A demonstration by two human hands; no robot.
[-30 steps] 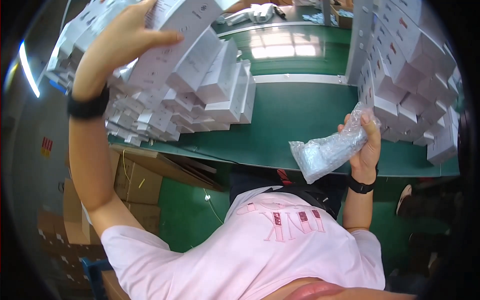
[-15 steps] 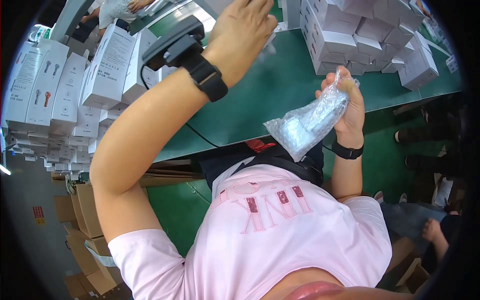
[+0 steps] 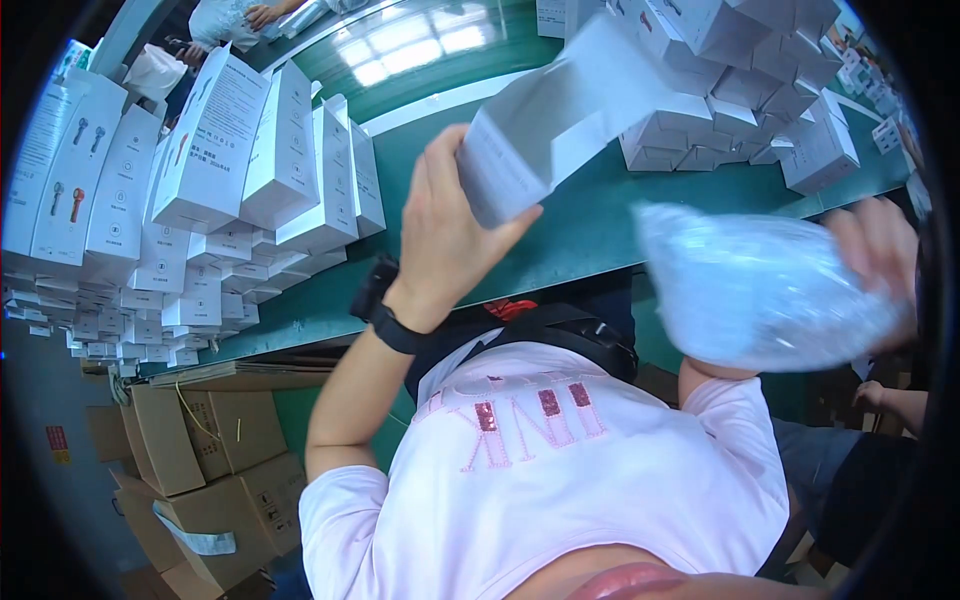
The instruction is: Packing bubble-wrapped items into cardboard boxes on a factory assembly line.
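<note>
Our left hand (image 3: 440, 235) pinches a white box (image 3: 560, 120); right hand (image 3: 875, 250) clutches a bubble bag (image 3: 760, 285). That one-corner grip could easily slip.

A long green worktable (image 3: 560, 250) reflects overhead light. White cartons (image 3: 190, 200) are stacked on it; brown cardboard boxes (image 3: 200, 450) stand below.

Pink short-sleeved T-shirt (image 3: 600, 480) fills 6 o'clock — sequinned pink block letters across the chest, sleeve hem loose on the upper arm at 8 o'clock. Left hand (image 3: 445, 225) bare, black smartwatch (image 3: 385, 305) on a black strap at its wrist. Right hand (image 3: 880, 250) at 3 o'clock — blurred, bare.
</note>
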